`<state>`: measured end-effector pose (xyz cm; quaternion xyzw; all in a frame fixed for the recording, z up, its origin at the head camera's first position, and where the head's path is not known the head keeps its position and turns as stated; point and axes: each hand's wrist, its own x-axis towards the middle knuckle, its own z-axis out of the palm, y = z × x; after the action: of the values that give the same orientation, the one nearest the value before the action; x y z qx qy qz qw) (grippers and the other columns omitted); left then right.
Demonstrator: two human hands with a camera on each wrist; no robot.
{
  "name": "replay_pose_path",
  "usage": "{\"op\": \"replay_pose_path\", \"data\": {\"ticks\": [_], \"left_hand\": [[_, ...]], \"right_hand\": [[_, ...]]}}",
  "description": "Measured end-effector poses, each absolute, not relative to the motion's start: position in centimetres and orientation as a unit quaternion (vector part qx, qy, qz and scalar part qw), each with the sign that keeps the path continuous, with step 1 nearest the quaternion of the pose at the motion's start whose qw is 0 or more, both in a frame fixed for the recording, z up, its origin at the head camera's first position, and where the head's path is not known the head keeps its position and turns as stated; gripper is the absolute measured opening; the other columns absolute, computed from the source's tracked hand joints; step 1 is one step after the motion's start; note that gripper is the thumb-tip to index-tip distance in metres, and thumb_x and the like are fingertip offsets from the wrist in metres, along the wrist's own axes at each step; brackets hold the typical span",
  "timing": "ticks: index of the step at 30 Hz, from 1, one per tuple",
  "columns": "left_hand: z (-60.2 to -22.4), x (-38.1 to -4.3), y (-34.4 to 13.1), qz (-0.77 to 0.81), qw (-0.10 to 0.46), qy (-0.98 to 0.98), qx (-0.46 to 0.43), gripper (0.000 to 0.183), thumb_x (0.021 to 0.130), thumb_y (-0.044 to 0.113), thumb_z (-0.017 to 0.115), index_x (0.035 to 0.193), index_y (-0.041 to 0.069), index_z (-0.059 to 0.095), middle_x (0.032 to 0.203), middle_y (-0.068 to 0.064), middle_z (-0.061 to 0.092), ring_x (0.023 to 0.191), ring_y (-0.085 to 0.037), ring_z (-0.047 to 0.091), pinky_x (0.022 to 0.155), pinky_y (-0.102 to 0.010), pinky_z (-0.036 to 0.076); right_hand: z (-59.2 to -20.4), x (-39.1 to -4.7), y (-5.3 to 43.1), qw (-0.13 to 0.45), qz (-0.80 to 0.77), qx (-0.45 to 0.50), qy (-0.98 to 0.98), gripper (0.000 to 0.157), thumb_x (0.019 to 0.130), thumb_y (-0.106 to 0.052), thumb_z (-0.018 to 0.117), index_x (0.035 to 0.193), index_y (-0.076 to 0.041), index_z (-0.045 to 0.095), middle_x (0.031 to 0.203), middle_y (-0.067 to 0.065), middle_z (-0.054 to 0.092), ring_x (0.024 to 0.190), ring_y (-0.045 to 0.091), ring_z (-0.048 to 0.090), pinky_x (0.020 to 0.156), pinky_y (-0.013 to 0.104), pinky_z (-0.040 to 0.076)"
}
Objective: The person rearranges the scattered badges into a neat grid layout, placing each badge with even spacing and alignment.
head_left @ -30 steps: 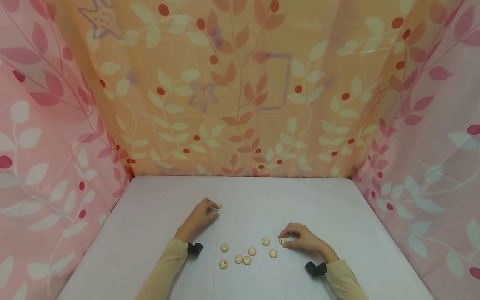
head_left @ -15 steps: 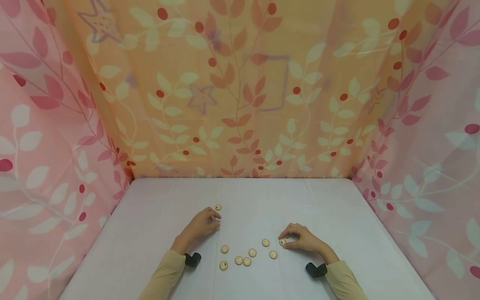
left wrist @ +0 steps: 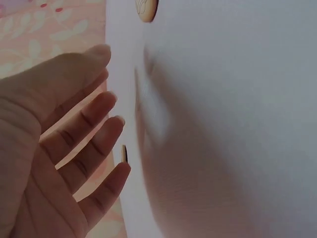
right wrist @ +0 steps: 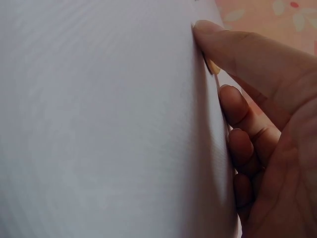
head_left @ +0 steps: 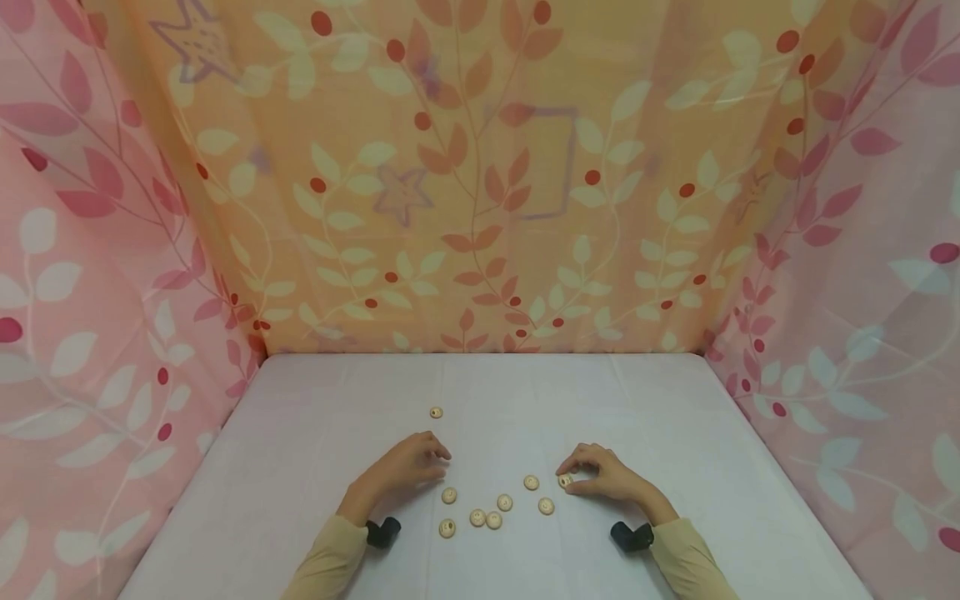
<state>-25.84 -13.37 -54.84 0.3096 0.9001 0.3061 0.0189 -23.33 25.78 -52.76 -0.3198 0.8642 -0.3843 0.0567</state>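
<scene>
On the white tabletop my right hand (head_left: 609, 477) holds a small round wooden disc (head_left: 566, 482) between thumb and fingers. In the right wrist view, part of that pale disc (right wrist: 213, 65) shows under the thumb, low against the cloth. My left hand (head_left: 408, 461) is over the table with relaxed, slightly bent fingers and nothing in them. Just in front of its fingers is one disc (head_left: 449, 496); another disc (head_left: 437, 412) lies alone farther back. The left wrist view shows a disc (left wrist: 147, 9) at the top, with engraved lines, and one edge-on (left wrist: 124, 153) beyond the fingers.
Several more wooden discs lie between the hands, including a close pair whose left disc (head_left: 477, 518) meets its neighbour. Toward the right are two others, one above (head_left: 531, 482) and one below (head_left: 546, 506). Patterned curtains (head_left: 480, 250) enclose the table's back and sides.
My left hand has let go of the far disc, which stays on the table, and has drawn back toward the near discs. The right hand keeps its hold in the same place.
</scene>
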Motion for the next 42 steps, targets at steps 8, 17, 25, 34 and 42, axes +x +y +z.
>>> {"op": "replay_pose_path", "data": {"ticks": [8,17,25,34,42], "left_hand": [[-54.6,-24.5,-13.1,0.299,0.069,0.901,0.306,0.029,0.076,0.033,0.074,0.101,0.019,0.069,0.094,0.011,0.058,0.086,-0.006,0.048,0.078,-0.027,0.04],[-54.6,-23.5,-12.7,0.276,0.061,0.907,0.311,0.03,0.076,0.04,0.073,0.1,0.023,0.069,0.098,0.014,0.058,0.092,-0.007,0.048,0.084,-0.034,0.041],[-54.6,-23.0,-12.5,0.264,0.061,0.915,0.299,0.027,0.074,0.037,0.075,0.098,0.027,0.068,0.097,0.016,0.055,0.096,-0.007,0.048,0.088,-0.037,0.04],[-54.7,-22.9,-12.3,0.26,0.051,0.916,0.301,0.019,0.074,0.035,0.075,0.09,0.029,0.066,0.094,0.017,0.055,0.095,-0.006,0.048,0.088,-0.035,0.04],[-54.5,-22.8,-12.2,0.229,0.023,0.917,0.326,0.017,0.075,0.037,0.074,0.088,0.029,0.068,0.091,0.018,0.054,0.088,-0.003,0.048,0.084,-0.031,0.041]], "right_hand": [[-52.6,-23.3,25.6,0.061,-0.382,-0.304,0.87,0.024,0.077,-0.016,0.074,0.099,-0.01,0.069,0.092,0.007,0.063,0.087,0.029,0.05,0.078,0.031,0.032],[-55.7,-24.4,26.5,0.036,-0.365,-0.296,0.882,0.023,0.076,-0.021,0.075,0.098,-0.017,0.069,0.091,-0.001,0.062,0.085,0.021,0.05,0.078,0.03,0.03],[-56.4,-25.0,27.0,0.042,-0.364,-0.309,0.878,0.024,0.076,-0.036,0.073,0.098,-0.028,0.068,0.091,-0.014,0.06,0.086,0.008,0.049,0.079,0.032,0.027],[-55.3,-24.2,26.2,0.035,-0.36,-0.297,0.883,0.024,0.075,-0.022,0.076,0.098,-0.018,0.069,0.091,-0.001,0.063,0.085,0.021,0.05,0.078,0.03,0.025],[-52.6,-23.1,25.5,0.064,-0.374,-0.294,0.878,0.024,0.076,-0.018,0.075,0.098,-0.013,0.069,0.092,0.005,0.063,0.088,0.026,0.05,0.078,0.028,0.023]]}}
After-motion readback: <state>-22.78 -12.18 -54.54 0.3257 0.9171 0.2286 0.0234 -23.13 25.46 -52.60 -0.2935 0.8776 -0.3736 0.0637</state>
